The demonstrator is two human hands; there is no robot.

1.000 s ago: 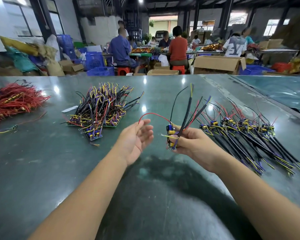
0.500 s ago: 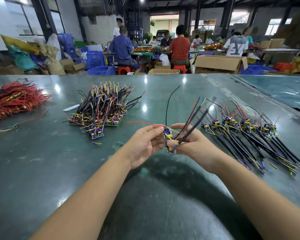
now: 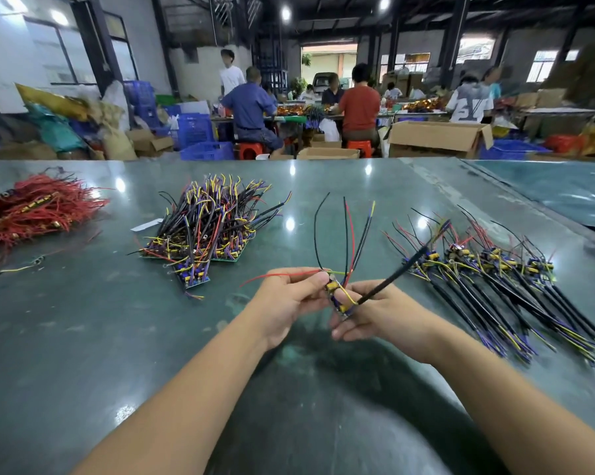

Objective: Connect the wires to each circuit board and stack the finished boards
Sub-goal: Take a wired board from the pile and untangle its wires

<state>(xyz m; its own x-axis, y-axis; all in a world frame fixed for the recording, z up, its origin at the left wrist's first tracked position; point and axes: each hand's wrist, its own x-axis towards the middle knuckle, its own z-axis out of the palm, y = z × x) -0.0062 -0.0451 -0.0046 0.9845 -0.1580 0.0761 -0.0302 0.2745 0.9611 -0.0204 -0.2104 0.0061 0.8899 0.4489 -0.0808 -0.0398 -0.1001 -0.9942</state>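
The small blue circuit board with yellow components point(image 3: 338, 296) is held up between the two hands, just above the dark green glossy tabletop point(image 3: 83, 337). A second ago the left hand point(image 3: 289, 299) hung open and apart from the board while the right hand point(image 3: 374, 313) alone carried it; since then the left hand has closed in, and its thumb and fingertips now pinch the thin red wire point(image 3: 275, 275) right at the board's upper end, the wire's free length trailing out to the left of that hand. The right hand cradles the board from behind and below, fingers curled round it, with a thick black sleeved cable point(image 3: 398, 270) slanting up and away over its knuckles. The board's other leads, black, red and blue-yellow point(image 3: 352, 234), have swung from leaning rightward to standing nearly upright beyond the hands. I judge this to mean the red lead is being seated on this board; whether it is already joined cannot be told. Beyond the left hand lies a heap of wired green boards point(image 3: 206, 231), and beside the right hand a row of boards with long black cables point(image 3: 494, 272); which of them is the finished stack the view does not settle.
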